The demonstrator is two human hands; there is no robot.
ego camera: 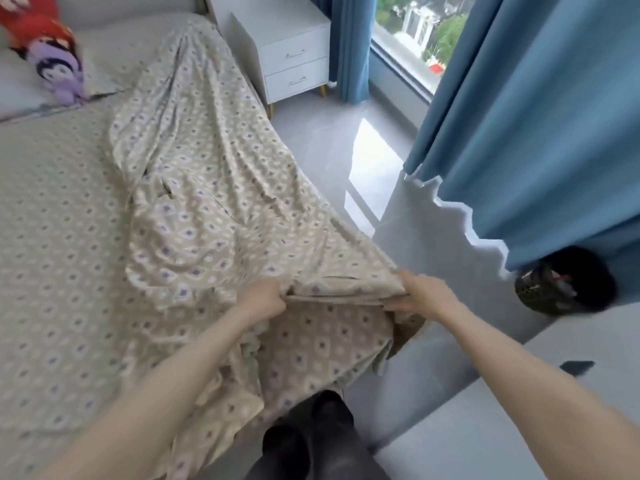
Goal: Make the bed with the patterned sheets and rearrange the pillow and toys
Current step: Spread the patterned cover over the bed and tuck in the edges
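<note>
A beige patterned top sheet (207,188) lies bunched in a long strip along the right side of the bed, over a fitted sheet (52,209) of the same pattern. My left hand (261,299) grips the near hem of the top sheet. My right hand (420,292) grips the same hem at the bed's corner, so the edge is stretched between them. A purple plush toy (60,72) and a red plush toy (34,29) lie on a grey pillow (17,91) at the bed's head, far left.
A white two-drawer nightstand (291,53) stands beside the bed's head. Blue curtains (536,133) hang by the window on the right. A dark basket (564,289) sits under the curtain. Grey floor (339,140) runs between bed and window. My dark trousers (318,441) show below.
</note>
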